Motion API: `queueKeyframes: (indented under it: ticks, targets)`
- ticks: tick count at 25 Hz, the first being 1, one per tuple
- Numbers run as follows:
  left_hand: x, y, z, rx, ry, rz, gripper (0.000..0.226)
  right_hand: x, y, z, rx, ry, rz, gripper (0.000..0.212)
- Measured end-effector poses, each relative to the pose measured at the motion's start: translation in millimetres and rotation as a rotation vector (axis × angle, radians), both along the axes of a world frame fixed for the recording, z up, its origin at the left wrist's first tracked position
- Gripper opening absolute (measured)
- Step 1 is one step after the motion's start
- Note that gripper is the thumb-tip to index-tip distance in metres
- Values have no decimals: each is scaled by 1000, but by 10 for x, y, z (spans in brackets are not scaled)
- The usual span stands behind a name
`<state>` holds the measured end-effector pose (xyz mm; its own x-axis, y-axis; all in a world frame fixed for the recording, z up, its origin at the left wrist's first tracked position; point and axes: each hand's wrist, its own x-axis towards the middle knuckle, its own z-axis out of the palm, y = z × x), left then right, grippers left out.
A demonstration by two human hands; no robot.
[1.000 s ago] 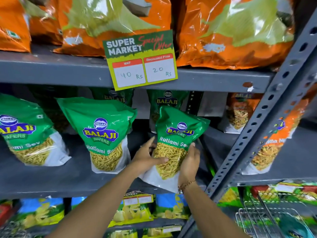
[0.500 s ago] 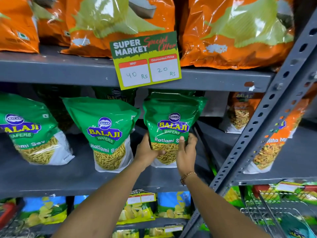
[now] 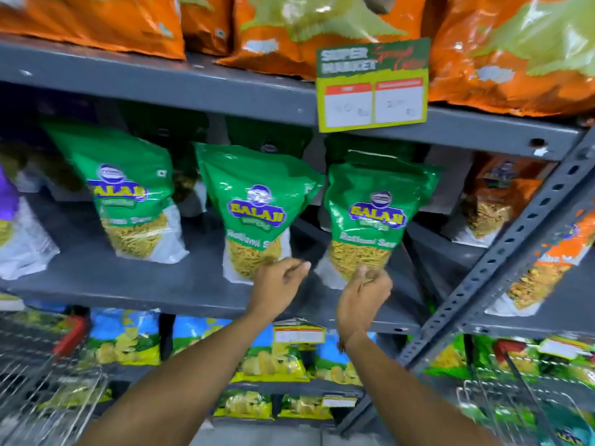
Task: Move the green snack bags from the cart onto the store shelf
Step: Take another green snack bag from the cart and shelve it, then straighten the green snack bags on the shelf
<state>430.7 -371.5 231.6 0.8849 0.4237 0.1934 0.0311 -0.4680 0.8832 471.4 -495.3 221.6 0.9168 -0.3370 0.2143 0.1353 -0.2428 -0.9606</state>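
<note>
Three green Balaji snack bags stand upright in a row on the grey middle shelf [image 3: 135, 284]: a left bag [image 3: 128, 194], a middle bag [image 3: 257, 204] and a right bag [image 3: 376, 214]. My left hand [image 3: 278, 280] hovers just below the middle bag with loosely curled fingers and holds nothing. Just in front of the right bag's bottom edge is my right hand [image 3: 363, 292], also empty; blur hides whether its fingertips touch the bag. More green bags show dimly behind the front row.
Large orange bags fill the top shelf, with a price sign [image 3: 373, 85] hanging from its edge. Orange packs [image 3: 492, 204] sit right of the slanted perforated upright [image 3: 515, 239]. Wire cart baskets show at bottom left [image 3: 48, 387] and bottom right [image 3: 515, 397]. Blue and yellow packs lie below.
Both hands set the right green bag upright on the shelf, let go and drew back below it. The camera view swung left, blurring the frame.
</note>
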Motion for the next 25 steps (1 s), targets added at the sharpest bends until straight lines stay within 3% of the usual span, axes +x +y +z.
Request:
queueKeyframes:
  ticks: [2,5,8,10,14,16,19,25]
  targets:
    - [-359,467,28,-12,-128,251,51,-411,524,-55,-66,-57,350,23]
    - [-633,1422,196,-250,-332,682,42,-814,1562,150,-173,-151,737,28]
    - [-659,2302,395,-396,-442,857,41,-777,2425,588,33,-146,685,30]
    - [-640,2761,520,-430,-396,740,42,-614,2801,836,137,-115,600,30]
    - [-419,3236,674,-627,-341,386,35,-232,3122,970,149,-31,455,25]
    - [-346,3431,671,-624,-372,397,22,-111,3140,942,321,19,482,19]
    - [-381,3708,606,-617,-398,455,29,-57,3068,831,595,100,489,21]
    - [-579,3305,415,-606,-320,152,38,-135,3083,758,484,72,519,31]
